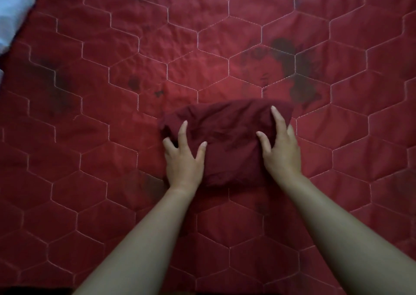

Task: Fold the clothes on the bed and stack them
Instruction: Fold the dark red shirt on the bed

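Observation:
A dark maroon garment [227, 135] lies folded into a compact rectangle on the red quilted bedspread [112, 92], near the middle of the view. My left hand [183, 157] rests on its left edge with fingers spread and fairly straight. My right hand [281, 146] presses on its right side, fingers extended over the fabric. Both forearms reach in from the bottom of the frame.
The bedspread has hexagon stitching and a few dark blotches, the largest right of the garment [299, 74]. A pale blue-white cloth [13, 9] shows at the top left corner.

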Demonstrator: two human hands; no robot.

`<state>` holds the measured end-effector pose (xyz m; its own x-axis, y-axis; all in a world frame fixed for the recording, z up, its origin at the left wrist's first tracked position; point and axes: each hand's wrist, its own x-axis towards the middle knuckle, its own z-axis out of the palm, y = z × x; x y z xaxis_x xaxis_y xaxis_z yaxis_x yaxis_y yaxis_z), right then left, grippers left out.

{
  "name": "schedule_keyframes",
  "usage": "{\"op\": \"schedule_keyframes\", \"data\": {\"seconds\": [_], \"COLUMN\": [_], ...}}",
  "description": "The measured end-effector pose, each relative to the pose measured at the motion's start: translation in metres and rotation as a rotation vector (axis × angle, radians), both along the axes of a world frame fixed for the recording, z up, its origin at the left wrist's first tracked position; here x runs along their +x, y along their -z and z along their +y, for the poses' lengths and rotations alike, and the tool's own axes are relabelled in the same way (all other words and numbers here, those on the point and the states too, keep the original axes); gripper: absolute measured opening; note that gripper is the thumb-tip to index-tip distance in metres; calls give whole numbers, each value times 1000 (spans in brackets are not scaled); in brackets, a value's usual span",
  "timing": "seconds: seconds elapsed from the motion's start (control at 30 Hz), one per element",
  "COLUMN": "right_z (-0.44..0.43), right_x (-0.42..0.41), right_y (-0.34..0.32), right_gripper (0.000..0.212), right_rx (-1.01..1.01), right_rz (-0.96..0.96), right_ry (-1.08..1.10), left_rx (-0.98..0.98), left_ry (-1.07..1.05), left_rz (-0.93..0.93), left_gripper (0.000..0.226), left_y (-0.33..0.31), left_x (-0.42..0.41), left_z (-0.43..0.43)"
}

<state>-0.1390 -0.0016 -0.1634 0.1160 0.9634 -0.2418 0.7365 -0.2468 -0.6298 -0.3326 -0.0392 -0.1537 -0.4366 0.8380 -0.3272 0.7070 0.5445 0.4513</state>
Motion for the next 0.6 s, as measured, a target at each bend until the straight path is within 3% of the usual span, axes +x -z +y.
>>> {"op": "schedule_keyframes", "data": {"seconds": [0.4, 0.5, 0.6], "right_z": [-54, -58, -61], "right_x": [128, 141, 140], "right_y": [-17, -19, -21], "right_gripper": [60, 63, 61], "right_rx": [119, 101, 178], "right_rz": [-154, -174, -349], "right_ry": [183, 238, 221], "left_rx": [-56, -36, 51], "left_ry": [276, 322, 408], "left_rz": [-148, -12, 197], "left_gripper": [68, 69, 67], "left_y": [-12, -13, -15], "left_x": [85, 95, 105], "left_z": [-39, -32, -26]}}
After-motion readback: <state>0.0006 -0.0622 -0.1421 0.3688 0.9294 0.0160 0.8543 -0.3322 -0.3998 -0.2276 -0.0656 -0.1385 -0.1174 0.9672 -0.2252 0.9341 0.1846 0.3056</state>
